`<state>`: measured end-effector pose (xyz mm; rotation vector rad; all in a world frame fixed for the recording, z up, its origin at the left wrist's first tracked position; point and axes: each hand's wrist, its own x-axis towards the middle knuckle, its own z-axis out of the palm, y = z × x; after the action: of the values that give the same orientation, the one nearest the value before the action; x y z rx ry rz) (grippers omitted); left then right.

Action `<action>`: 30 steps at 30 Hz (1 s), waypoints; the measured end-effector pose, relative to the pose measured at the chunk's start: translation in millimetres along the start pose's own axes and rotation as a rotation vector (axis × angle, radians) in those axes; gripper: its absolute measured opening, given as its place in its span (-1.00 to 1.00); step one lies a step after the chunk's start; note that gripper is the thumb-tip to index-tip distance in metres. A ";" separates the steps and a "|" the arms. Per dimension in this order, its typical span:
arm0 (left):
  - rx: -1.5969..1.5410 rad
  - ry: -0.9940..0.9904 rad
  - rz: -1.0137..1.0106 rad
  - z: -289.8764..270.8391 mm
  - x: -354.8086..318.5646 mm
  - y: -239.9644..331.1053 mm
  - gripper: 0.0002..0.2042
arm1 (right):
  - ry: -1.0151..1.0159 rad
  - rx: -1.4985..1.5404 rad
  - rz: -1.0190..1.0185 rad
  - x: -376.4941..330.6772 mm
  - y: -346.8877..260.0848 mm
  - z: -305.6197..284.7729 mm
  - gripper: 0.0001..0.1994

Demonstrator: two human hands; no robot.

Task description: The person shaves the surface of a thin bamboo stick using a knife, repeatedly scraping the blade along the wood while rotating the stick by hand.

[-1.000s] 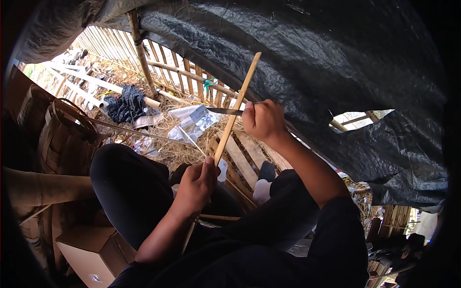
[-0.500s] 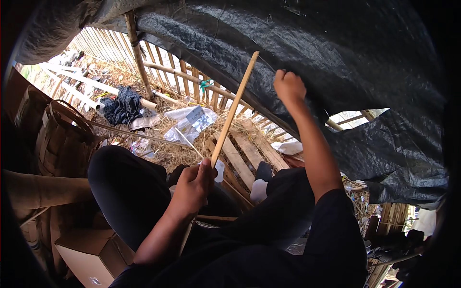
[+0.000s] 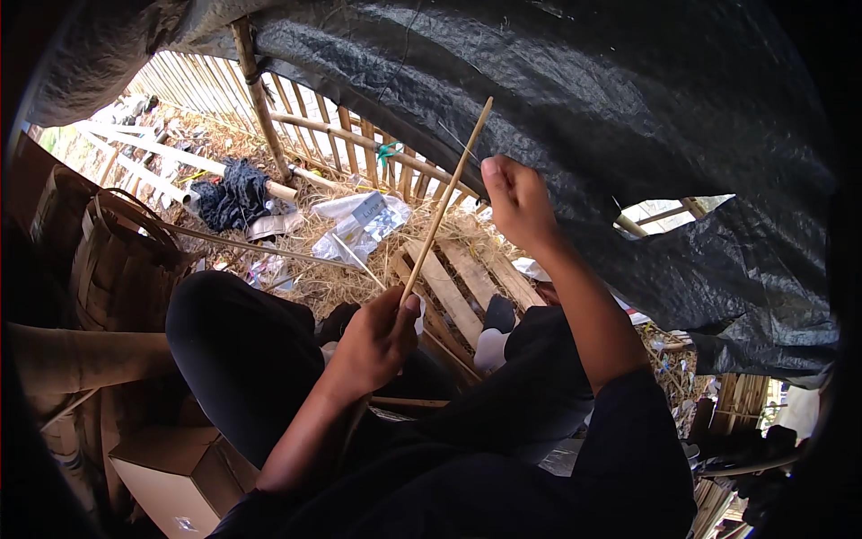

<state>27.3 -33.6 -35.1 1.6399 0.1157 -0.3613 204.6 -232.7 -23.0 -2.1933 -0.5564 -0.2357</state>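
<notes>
My left hand [image 3: 370, 346] is closed round the lower part of a long bamboo strip [image 3: 446, 198], which slants up and to the right, its narrow edge showing. Near the strip's upper end, my right hand [image 3: 519, 205] is closed with the thumb against the curled fingers. From its grip a thin pale line juts up and left across the strip; whether it is a blade or a strand, I cannot tell. A slim light stick [image 3: 357, 260] runs down to the left hand's knuckles; its lower end is hidden.
Black plastic sheeting [image 3: 611, 99] hangs close beyond the right hand. Wooden slats [image 3: 449, 292], straw and a clear plastic bag [image 3: 364, 225] lie ahead of my crossed legs. A bamboo fence [image 3: 341, 144] stands behind. At lower left are a cardboard box [image 3: 166, 485] and a thick bamboo pole [image 3: 94, 357].
My right hand has moved left and down, nearer the bamboo strip. The strip has turned from its broad face to its narrow edge, while the left hand still grips it.
</notes>
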 end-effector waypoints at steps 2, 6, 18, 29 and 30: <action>-0.086 -0.032 -0.036 0.1 5.5 -2.7 -0.68 | -0.068 0.035 -0.045 -1.6 1.2 -1.0 -0.61; -0.379 -0.057 -0.168 0.6 12.7 3.8 -0.69 | -0.151 -0.009 -0.153 -7.6 0.2 2.4 -0.89; -0.426 -0.143 -0.182 5.9 21.7 -8.0 -0.69 | -0.304 -0.053 -0.317 -13.3 17.3 6.0 -0.66; -0.422 -0.089 -0.290 8.2 28.5 9.9 -0.64 | -0.287 -0.119 -0.197 -40.9 -16.0 5.9 -0.70; -0.454 -0.104 -0.309 7.7 30.6 11.4 -0.64 | -0.217 -0.102 -0.221 -41.4 -14.2 5.8 -0.74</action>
<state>58.3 -46.6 -33.9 1.1508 0.3492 -0.6076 161.2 -233.2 -31.3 -2.2708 -0.9285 -0.1459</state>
